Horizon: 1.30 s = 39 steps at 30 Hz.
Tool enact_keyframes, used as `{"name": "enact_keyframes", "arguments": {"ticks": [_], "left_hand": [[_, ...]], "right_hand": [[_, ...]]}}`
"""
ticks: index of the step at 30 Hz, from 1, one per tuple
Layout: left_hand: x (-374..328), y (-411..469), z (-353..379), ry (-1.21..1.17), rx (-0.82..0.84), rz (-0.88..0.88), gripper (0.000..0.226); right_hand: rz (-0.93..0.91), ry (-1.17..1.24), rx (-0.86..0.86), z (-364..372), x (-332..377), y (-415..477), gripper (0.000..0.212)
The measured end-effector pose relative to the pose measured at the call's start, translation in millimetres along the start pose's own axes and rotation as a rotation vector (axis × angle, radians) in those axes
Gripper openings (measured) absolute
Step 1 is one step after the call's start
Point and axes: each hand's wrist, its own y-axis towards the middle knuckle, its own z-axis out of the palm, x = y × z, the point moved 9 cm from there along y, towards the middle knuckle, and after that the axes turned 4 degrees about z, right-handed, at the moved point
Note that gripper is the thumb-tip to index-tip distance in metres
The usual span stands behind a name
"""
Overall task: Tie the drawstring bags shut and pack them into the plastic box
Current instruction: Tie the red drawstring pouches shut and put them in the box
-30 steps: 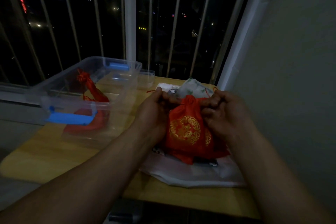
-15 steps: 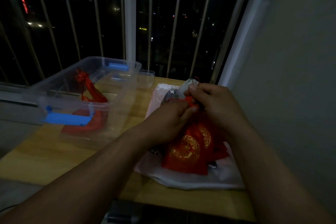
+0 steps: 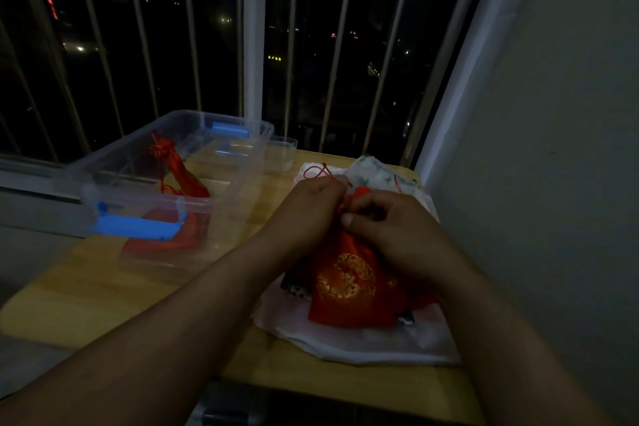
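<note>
A wooden tabletop (image 3: 86, 294) stands before a window. Beyond the tabletop's far edge rise vertical metal bars (image 3: 340, 55), with scattered city lights (image 3: 275, 58) in the dark behind them. A plain wall (image 3: 553, 149) runs along the tabletop's right side. A pale sheet (image 3: 363, 346) lies on the tabletop's right half.

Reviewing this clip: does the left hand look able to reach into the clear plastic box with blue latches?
Probably yes: the clear plastic box stands open-topped beside the left hand, with only bare wooden table between them. The hand is occupied, though, pinching the neck of the red drawstring bag with gold emblem.
</note>
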Motion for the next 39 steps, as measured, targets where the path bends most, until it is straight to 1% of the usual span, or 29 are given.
{"name": "enact_keyframes", "arguments": {"ticks": [5,7,8,10,12,13,14,16,18,20,23,24,26,29,31,34,39], "left_hand": [[-4.9,-0.7,2.1,0.037,0.014,0.072,0.046],[-8.0,-1.4,0.9,0.02,0.004,0.107,0.046],[-9.3,-1.8,-1.1,-0.01,-0.009,0.118,0.047],[-11.6,-2.0,-7.2,-0.08,-0.035,0.131,0.047],[-5.2,-1.7,-10.4,-0.147,-0.061,0.063,0.048],[0.8,-1.7,-10.7,-0.175,-0.066,0.012,0.047],[5.7,-2.4,-9.5,-0.195,-0.06,-0.034,0.047],[13.5,-1.2,-6.9,-0.236,-0.056,-0.085,0.047],[17.1,-1.6,-2.0,-0.265,-0.045,-0.112,0.045],[20.0,-2.1,0.0,-0.284,-0.043,-0.121,0.044],[17.4,-3.1,-4.5,-0.354,-0.068,-0.145,0.043],[11.7,-2.5,-8.7,-0.334,-0.07,-0.12,0.043],[-4.9,-1.6,-16.7,-0.239,-0.061,-0.011,0.041],[-27.3,-0.5,-20.6,-0.123,-0.036,0.156,0.04],[-31.9,-0.3,-19.7,-0.04,-0.024,0.196,0.038],[-33.3,0.9,-18.2,0.011,-0.001,0.198,0.036],[-35.1,1.3,-2.9,-0.126,0.096,0.157,0.037]], "right_hand": [[-0.125,-0.025,-0.129,-5.8,11.4,-0.4,0.01],[-0.117,0.016,-0.167,-7.5,10.0,0.9,0.008],[-0.073,0.117,-0.174,-9.3,4.7,2.7,0.008],[0.047,0.416,-0.138,-9.0,-6.6,4.9,0.011],[0.127,0.708,-0.059,-1.7,-8.7,3.6,0.015],[0.154,0.817,-0.03,1.9,-8.5,2.8,0.016],[0.173,0.893,-0.006,5.0,-7.9,1.8,0.017],[0.181,0.941,0.042,11.5,-6.9,2.2,0.015],[0.156,0.93,0.058,13.8,-9.1,5.6,0.016],[0.13,0.866,0.031,11.4,-10.6,7.8,0.018],[0.119,0.637,0.004,6.8,-11.2,9.2,0.016],[0.132,0.561,0.002,6.4,-12.1,9.9,0.014],[0.161,0.451,0.004,6.5,-14.1,10.4,0.01],[0.163,0.386,0.016,7.1,-11.2,9.5,0.008],[0.158,0.327,0.012,5.1,-9.5,9.2,0.008],[0.138,0.273,0.044,6.6,-7.1,8.0,0.007],[0.083,0.249,0.114,12.7,-2.6,5.9,0.01]]}}
